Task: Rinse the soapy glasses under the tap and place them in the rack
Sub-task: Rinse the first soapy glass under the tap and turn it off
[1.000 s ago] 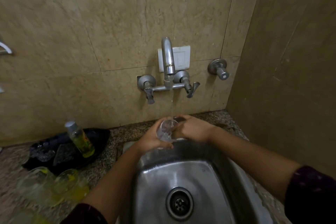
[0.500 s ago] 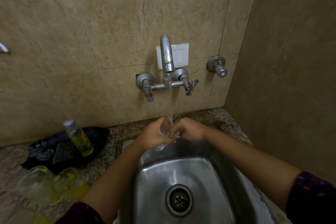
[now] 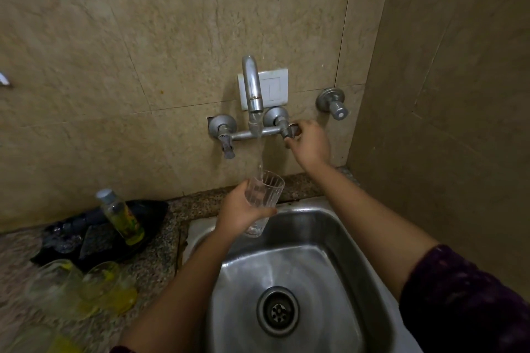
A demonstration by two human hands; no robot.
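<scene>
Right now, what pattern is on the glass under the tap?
Clear glass with vertical ribs, best seen in the head view.

Bottle (image 3: 120, 213) on black tray (image 3: 156, 208)

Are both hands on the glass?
No, only the left hand grips the glass; the right hand holds the tap handle.
</scene>
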